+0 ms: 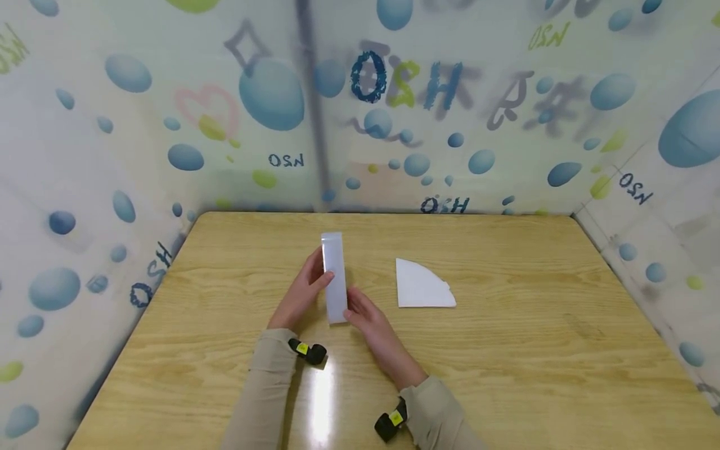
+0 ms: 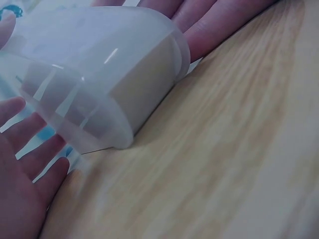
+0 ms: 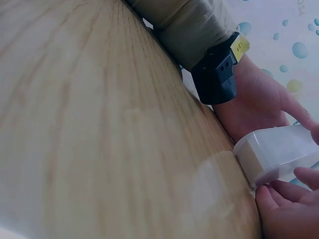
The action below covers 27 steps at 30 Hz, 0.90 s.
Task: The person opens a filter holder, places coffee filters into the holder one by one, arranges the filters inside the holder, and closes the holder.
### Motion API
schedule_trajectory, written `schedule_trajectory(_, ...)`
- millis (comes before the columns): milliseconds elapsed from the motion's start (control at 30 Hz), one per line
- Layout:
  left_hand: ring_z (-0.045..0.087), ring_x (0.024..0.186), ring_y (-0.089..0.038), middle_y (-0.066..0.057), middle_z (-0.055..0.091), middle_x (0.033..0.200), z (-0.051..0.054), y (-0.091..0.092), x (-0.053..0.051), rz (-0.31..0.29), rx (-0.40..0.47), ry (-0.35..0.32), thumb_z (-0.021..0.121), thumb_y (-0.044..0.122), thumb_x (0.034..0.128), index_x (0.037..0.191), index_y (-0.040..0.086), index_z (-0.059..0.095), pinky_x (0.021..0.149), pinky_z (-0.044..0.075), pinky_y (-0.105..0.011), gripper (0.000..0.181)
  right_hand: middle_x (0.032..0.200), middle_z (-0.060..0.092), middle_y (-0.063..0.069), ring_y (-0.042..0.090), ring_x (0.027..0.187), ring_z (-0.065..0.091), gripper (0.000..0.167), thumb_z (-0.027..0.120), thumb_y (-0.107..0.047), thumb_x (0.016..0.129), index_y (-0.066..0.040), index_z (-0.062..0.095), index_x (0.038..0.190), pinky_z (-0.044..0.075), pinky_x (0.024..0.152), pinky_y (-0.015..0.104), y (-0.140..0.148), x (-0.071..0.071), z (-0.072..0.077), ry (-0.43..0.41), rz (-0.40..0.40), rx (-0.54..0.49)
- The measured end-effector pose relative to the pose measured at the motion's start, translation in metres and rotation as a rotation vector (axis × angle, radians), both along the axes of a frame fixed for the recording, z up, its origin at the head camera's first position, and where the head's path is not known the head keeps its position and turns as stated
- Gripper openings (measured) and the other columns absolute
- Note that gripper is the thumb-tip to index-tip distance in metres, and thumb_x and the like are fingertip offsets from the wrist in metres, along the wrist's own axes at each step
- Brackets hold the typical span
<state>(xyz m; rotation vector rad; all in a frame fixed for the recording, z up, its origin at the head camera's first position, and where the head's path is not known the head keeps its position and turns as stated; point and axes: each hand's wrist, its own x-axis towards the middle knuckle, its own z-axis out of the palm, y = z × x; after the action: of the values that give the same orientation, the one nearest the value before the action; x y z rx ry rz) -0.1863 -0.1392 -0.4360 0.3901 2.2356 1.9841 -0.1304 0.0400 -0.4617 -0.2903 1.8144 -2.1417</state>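
Observation:
A narrow, translucent white plastic container point(image 1: 335, 294) with rounded corners stands on the wooden table, its long side running away from me. In the left wrist view the container point(image 2: 94, 55) looks see-through at its near end, with a whitish inside. My left hand point(image 1: 299, 292) grips it from the left, thumb over the upper face and fingers along the side. At its near right end is my right hand point(image 1: 382, 340), fingers loosely extended. The right wrist view has those fingertips point(image 3: 266, 199) touching the corner of the container point(image 3: 279, 149).
To the right of the container, a white quarter-circle piece point(image 1: 423, 289), like folded paper, lies flat on the table point(image 1: 534, 350). Walls patterned with bubbles point(image 1: 270, 94) enclose the table at the back and both sides. A small black camera point(image 1: 307, 351) sits on each wrist.

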Motion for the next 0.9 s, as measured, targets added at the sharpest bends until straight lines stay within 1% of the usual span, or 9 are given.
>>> schedule_trajectory(133, 0.029, 0.127, -0.025, -0.006, 0.024, 0.144, 0.0007, 0.0012, 0.0004, 0.007, -0.030, 0.006, 0.054, 0.029, 0.0898, 0.143, 0.018, 0.015, 0.102, 0.023, -0.042, 0.067, 0.140, 0.033, -0.002, 0.012, 0.126, 0.031, 0.055, 0.055, -0.024, 0.090, -0.015, 0.032, 0.139, 0.025, 0.101, 0.032, 0.0003, -0.0006, -0.0001, 0.012, -0.014, 0.045)
schedule_trajectory(233, 0.031, 0.126, -0.025, -0.006, 0.026, 0.143, 0.0012, 0.0016, 0.0010, 0.014, -0.047, 0.005, 0.054, 0.029, 0.0896, 0.142, 0.019, 0.015, 0.101, 0.024, -0.043, 0.066, 0.139, 0.034, -0.001, 0.013, 0.126, 0.032, 0.053, 0.054, -0.023, 0.090, -0.016, 0.033, 0.138, 0.025, 0.101, 0.032, 0.0002, -0.0004, 0.0000, 0.025, -0.022, 0.058)
schedule_trajectory(333, 0.032, 0.125, -0.025, -0.007, 0.028, 0.142, 0.0017, 0.0019, 0.0010, 0.013, -0.040, 0.011, 0.055, 0.027, 0.0896, 0.142, 0.018, 0.016, 0.100, 0.025, -0.043, 0.066, 0.140, 0.034, 0.000, 0.014, 0.126, 0.032, 0.052, 0.054, -0.022, 0.090, -0.015, 0.033, 0.137, 0.026, 0.101, 0.033, -0.0003, -0.0005, 0.0004, 0.036, -0.022, 0.058)
schedule_trajectory(567, 0.033, 0.124, -0.026, -0.009, 0.031, 0.140, 0.0026, 0.0022, 0.0009, 0.024, -0.041, 0.032, 0.057, 0.028, 0.0884, 0.142, 0.019, 0.018, 0.100, 0.025, -0.044, 0.066, 0.139, 0.035, -0.002, 0.013, 0.125, 0.033, 0.053, 0.056, -0.021, 0.089, -0.017, 0.034, 0.137, 0.027, 0.100, 0.030, 0.0000, -0.0021, 0.0019, 0.032, -0.021, 0.061)
schedule_trajectory(767, 0.030, 0.125, -0.030, -0.012, 0.028, 0.140, -0.0004, 0.0007, 0.0032, 0.017, -0.023, 0.023, 0.058, 0.028, 0.0875, 0.142, 0.019, 0.016, 0.100, 0.025, -0.046, 0.069, 0.140, 0.034, -0.002, 0.012, 0.125, 0.032, 0.053, 0.056, -0.021, 0.089, -0.018, 0.034, 0.137, 0.028, 0.100, 0.031, 0.0012, -0.0002, 0.0047, 0.025, 0.002, 0.069)
schedule_trajectory(900, 0.030, 0.125, -0.030, -0.012, 0.028, 0.139, -0.0014, 0.0006, 0.0059, 0.026, -0.024, 0.013, 0.059, 0.027, 0.0869, 0.142, 0.019, 0.014, 0.100, 0.025, -0.045, 0.072, 0.140, 0.033, 0.000, 0.014, 0.126, 0.032, 0.054, 0.056, -0.021, 0.089, -0.016, 0.034, 0.137, 0.028, 0.099, 0.031, 0.0016, 0.0022, 0.0067, 0.022, -0.008, 0.092)
